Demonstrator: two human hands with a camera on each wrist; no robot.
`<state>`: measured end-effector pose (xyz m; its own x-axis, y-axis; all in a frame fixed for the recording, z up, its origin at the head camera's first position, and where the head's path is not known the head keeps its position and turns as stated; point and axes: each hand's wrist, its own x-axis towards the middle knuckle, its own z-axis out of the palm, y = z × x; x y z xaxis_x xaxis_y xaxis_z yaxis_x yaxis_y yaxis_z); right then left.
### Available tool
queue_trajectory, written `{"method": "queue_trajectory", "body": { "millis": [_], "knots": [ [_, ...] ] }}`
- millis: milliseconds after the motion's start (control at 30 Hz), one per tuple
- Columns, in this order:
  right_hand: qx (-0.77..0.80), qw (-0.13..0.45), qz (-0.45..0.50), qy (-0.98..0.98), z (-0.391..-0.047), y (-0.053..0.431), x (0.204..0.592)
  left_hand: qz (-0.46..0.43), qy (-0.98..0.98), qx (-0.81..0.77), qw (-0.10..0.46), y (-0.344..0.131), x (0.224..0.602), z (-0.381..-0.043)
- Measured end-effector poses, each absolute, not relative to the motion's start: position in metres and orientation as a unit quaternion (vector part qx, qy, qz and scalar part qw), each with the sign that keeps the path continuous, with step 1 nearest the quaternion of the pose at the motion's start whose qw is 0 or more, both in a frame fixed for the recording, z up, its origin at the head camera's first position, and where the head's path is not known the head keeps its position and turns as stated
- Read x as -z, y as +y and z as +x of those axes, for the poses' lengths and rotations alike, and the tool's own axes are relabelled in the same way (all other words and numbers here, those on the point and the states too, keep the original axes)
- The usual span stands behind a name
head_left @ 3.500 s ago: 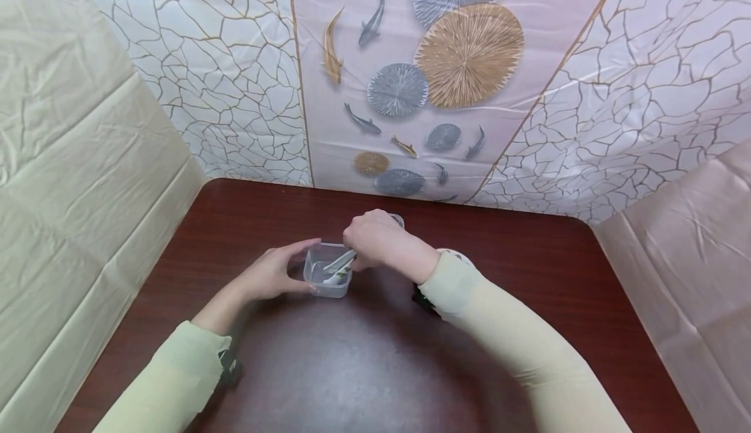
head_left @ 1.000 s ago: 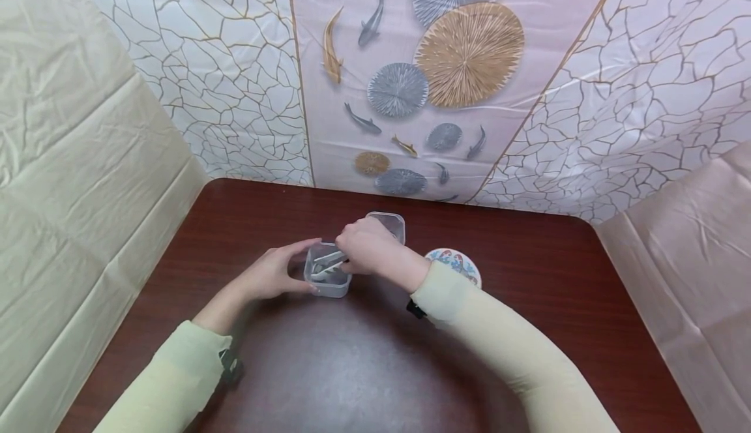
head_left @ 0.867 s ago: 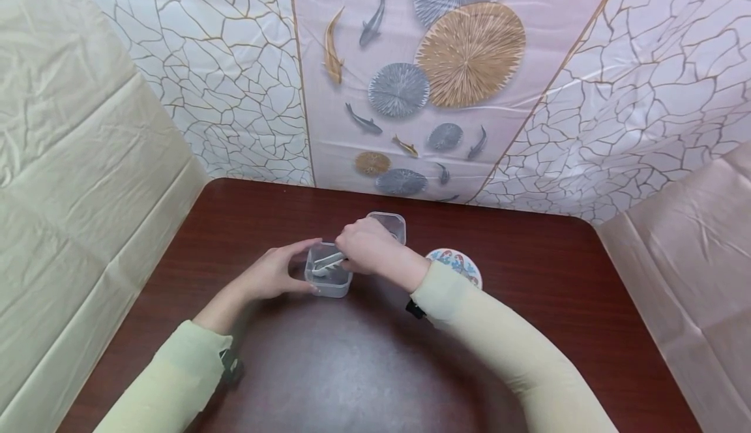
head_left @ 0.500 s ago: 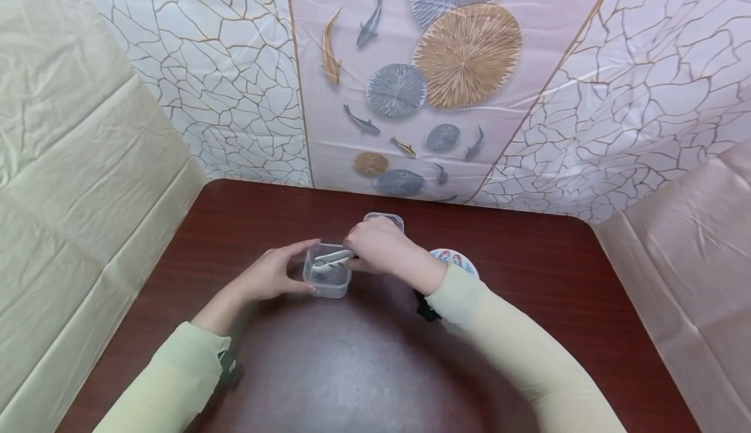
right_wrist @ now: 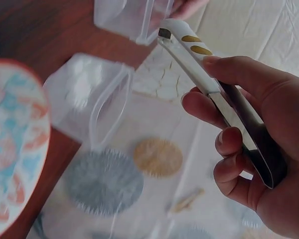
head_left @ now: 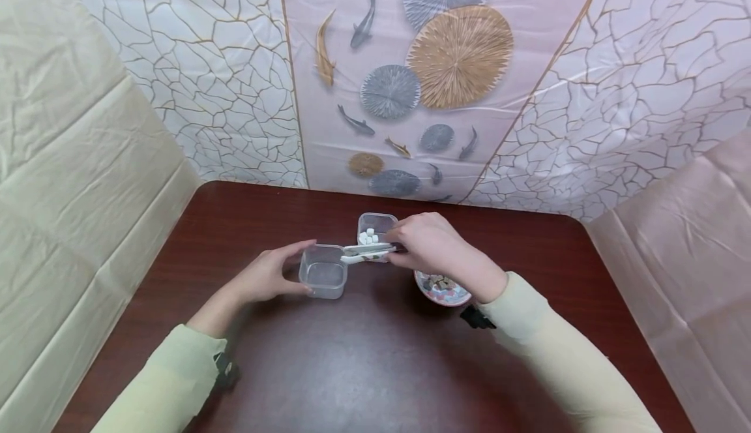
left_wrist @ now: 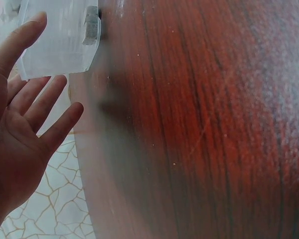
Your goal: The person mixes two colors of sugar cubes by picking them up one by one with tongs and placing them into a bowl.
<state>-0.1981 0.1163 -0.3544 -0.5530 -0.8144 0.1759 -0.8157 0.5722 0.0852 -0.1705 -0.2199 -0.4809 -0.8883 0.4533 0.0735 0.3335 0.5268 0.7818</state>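
My left hand holds a clear plastic container between thumb and fingers at its left side. Small grey cubes show through its wall in the left wrist view. My right hand grips a pair of metal tongs with white tips, pointing left. A small dark piece shows between the tong tips in the right wrist view. Beneath the tongs stands a second clear container with several white cubes. Partly under my right forearm sits a patterned bowl with brown and dark cubes inside.
The dark red wooden table carries all of these. Patterned cloth hangs behind its far edge, and plain beige cloth stands along the left. A black wrist strap is on my right wrist.
My right hand has moved right, drawing the tongs out of the left container and over beside the second one. The white cubes and the bowl's contents are now uncovered. My left hand stays put.
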Motion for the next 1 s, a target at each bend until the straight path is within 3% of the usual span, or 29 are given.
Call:
{"method": "queue_trajectory", "body": {
  "millis": [1000],
  "knots": [
    [-0.022,0.04,0.344,-0.938,-0.163,0.257,0.348,0.226,0.877,-0.419,0.066,-0.218,0.481,-0.17]
  ]
}}
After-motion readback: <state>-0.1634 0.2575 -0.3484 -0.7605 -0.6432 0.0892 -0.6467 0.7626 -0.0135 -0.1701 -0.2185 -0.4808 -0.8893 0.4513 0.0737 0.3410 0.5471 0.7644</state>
